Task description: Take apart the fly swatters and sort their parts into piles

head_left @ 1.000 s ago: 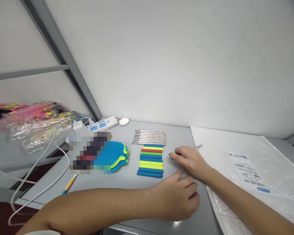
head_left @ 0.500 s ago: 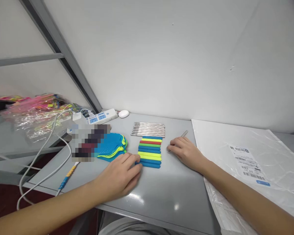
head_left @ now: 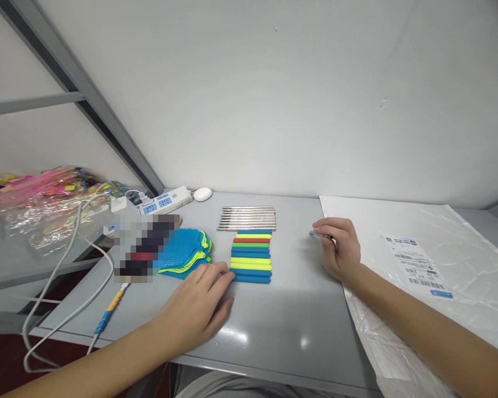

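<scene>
grey tabletop (head_left: 274, 326) against a white wall is seen, with a row of coloured sleeves (head_left: 251, 256) laid side by side and metal rods (head_left: 247, 218) lined up just behind them. the left hand (head_left: 199, 307) lies flat, fingers spread loosely, fingertips touching the nearest blue sleeve at its left end. the right hand (head_left: 339, 250) is curled narrowly around a thin metal rod (head_left: 317, 234), held just above the table, right of the row. the sleeve would best be pinched near its open end and the rod kept level with it. a white plastic bag (head_left: 419, 276) lies to the right.
</scene>
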Demonstrator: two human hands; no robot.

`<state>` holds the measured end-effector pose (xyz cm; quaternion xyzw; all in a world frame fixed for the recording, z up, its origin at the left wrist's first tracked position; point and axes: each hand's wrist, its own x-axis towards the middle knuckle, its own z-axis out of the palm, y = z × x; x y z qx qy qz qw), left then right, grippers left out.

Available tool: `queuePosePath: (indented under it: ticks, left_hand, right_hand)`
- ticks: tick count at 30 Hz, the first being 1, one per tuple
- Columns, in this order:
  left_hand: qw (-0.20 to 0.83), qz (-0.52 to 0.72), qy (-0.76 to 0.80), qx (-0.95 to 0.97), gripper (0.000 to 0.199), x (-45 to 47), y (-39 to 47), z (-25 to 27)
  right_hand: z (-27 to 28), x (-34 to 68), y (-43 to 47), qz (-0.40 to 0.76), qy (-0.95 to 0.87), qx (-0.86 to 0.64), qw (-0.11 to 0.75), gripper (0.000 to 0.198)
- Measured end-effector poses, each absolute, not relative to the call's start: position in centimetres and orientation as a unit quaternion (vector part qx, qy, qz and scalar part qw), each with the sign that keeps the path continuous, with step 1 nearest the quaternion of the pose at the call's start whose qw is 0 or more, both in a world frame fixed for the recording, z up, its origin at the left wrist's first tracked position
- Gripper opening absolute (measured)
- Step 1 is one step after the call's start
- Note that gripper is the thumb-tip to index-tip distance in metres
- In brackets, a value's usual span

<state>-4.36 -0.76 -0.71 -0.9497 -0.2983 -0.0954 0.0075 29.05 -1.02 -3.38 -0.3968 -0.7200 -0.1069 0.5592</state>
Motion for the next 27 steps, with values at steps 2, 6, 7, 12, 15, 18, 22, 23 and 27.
queuePosePath:
  ticks: [2, 6, 7, 12, 15, 18, 22, 23, 27]
  left_hand:
    - [0.002, -0.094, -0.302, -0.949, 0.029, -4.6, -0.7, -0.4]
    - [-0.02, -0.084, -0.297, -0.951, 0.022, -5.0, -0.8, -0.3]
    - [-0.025, -0.08, -0.293, -0.952, 0.02, -5.0, -0.9, -0.5]
    - [0.016, -0.124, -0.238, -0.963, 0.017, -4.3, -1.3, -0.4]
    - [0.002, -0.2, -0.212, -0.957, 0.018, -2.6, -1.1, 1.3]
    - [-0.061, -0.299, -0.186, -0.934, 0.022, 0.4, -0.7, 3.2]
    - [-0.163, -0.376, -0.151, -0.9, 0.018, 5.7, -0.4, 2.8]
    - [-0.181, -0.382, -0.143, -0.895, 0.015, 6.9, -0.4, 2.2]
    - [-0.23, -0.406, -0.112, -0.877, 0.011, 10.2, -0.3, 0.2]
  right_hand:
    - [-3.6, 29.1, -1.3, -0.113, -0.716, -0.377, 0.576, 0.025]
    - [-3.9, 28.6, -1.6, -0.073, -0.727, -0.349, 0.587, 0.024]
    - [-3.9, 28.5, -1.6, -0.06, -0.73, -0.346, 0.586, 0.023]
    - [-3.7, 28.1, -1.7, -0.02, -0.718, -0.359, 0.596, 0.018]
    - [-3.5, 28.0, -1.7, 0.004, -0.696, -0.387, 0.605, 0.016]
    - [-3.1, 28.0, -1.5, 0.035, -0.677, -0.423, 0.601, 0.016]
    - [-2.7, 28.1, -0.9, 0.07, -0.647, -0.482, 0.586, 0.018]
    - [-2.7, 28.1, -0.7, 0.076, -0.64, -0.497, 0.582, 0.019]
    - [-2.8, 28.3, -0.3, 0.1, -0.614, -0.54, 0.568, 0.022]
